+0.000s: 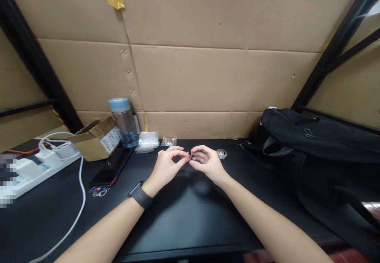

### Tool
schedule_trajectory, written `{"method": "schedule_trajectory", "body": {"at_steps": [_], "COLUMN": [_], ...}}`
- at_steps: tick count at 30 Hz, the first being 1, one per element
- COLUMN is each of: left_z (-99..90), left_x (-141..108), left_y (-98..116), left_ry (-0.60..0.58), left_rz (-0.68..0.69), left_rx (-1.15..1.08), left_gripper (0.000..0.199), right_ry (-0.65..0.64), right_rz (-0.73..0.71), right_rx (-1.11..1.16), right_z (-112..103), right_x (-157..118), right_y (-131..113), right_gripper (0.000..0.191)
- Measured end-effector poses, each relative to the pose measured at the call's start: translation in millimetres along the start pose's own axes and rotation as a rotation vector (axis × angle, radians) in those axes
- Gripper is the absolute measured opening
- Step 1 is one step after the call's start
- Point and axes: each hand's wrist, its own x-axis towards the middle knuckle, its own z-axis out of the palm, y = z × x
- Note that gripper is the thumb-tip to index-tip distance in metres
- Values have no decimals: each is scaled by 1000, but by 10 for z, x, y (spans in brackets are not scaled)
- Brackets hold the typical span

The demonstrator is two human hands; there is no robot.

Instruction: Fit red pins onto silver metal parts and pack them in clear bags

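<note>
A tall wall of creased brown cardboard (pixel 190 77) stands behind everything, with slanting black metal posts (pixel 38 57) at its left and right. Before it lies a smooth black tabletop (pixel 178 223). A bulky black fabric bag (pixel 326 148) fills the right side.

At the far left is a long white plastic power strip (pixel 49 172) with white plugs in it, and a thin white cable (pixel 80 211) curves down to the near edge. Just beyond the strip stands an open brown cardboard box (pixel 89 143) bearing a white label; next to it, a clear bottle with a light blue lid (pixel 126 124) stands upright with some liquid at the bottom. In front of the box and bottle lies a flat black glossy slab (pixel 108 168) with a blue and red cord along it.

The left hand (pixel 170 162), a dark watch (pixel 141 195) on its wrist, pinches a small red thing (pixel 183 157) between thumb and fingers, above the middle of the tabletop. The right hand (pixel 209 164) is curved, its thumb and forefinger near each other at that thing's end; whether they grip it I cannot tell.

Beyond the left hand lie clear plastic packets (pixel 148 140) and a smaller clear packet (pixel 169 141). A silvery round roll (pixel 223 157) sits just beside the right hand.
</note>
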Motion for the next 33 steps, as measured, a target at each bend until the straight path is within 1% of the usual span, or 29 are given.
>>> {"method": "schedule_trajectory", "body": {"at_steps": [6, 8, 13, 16, 21, 24, 29, 33], "left_z": [1, 10, 74, 94, 91, 94, 100, 98], "left_x": [-3, -7, -31, -37, -36, -41, -52, -48], "left_y": [-12, -15, -15, -12, 7, 21, 56, 84], "left_ry": [6, 10, 53, 86, 118, 132, 119, 102], "left_rz": [16, 23, 27, 22, 38, 49, -7, -2], "left_rx": [48, 28, -106, -110, -106, -112, -218, -256], "left_gripper": [10, 10, 12, 10, 10, 10, 12, 12], "right_ry": [-19, -14, -24, -29, 11, 1, -18, 8], "right_rz": [31, 40, 47, 44, 67, 70, 68, 83], "right_rx": [-31, -32, -21, -17, 28, 13, -5, 12], "right_z": [5, 4, -20, -16, 33, 40, 45, 62], "right_x": [2, 1, 3, 4, -3, -7, -21, -29], "right_y": [-25, -28, -13, -21, -68, -70, -44, -39], "right_gripper": [39, 38, 40, 40, 35, 37, 38, 40]}}
